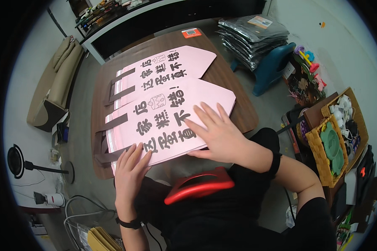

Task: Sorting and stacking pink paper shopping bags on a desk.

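Two flat stacks of pink bags lie on the brown table, printed with large black characters and a cake drawing. The near stack of bags [148,121] is under both my hands; the far stack of bags [192,58] lies just beyond it. Dark strap handles [109,157] stick out at the left ends. My left hand [132,171] rests its outstretched fingers on the near left corner, beside a handle. Spread flat over the right part is my right hand [222,136], its thumb along the near edge. Neither hand is closed around a bag.
The table [243,111] has rounded corners and an orange card [191,33] at its far edge. Wrapped grey packages [251,37] sit on a blue chair [272,69]. A woven basket [326,154] stands at right. A red curved object [200,185] is at my lap.
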Demonstrator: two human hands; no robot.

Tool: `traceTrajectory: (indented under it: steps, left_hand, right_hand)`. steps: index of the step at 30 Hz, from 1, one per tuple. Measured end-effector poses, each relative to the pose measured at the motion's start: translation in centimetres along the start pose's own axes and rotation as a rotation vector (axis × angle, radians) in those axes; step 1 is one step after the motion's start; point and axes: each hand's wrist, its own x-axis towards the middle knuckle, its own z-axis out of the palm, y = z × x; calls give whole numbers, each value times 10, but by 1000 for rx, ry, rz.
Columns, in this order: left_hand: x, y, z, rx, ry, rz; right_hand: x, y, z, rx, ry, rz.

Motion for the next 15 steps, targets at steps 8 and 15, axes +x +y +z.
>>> traceTrajectory:
  steps: [8,15]
  left_hand:
    - [-7,-15,0,5,18,29]
    - [23,14,-25,-74,-160,-91]
  right_hand:
    - [0,7,10,56,-48,-52]
    - [20,33,9,85,-85,-109]
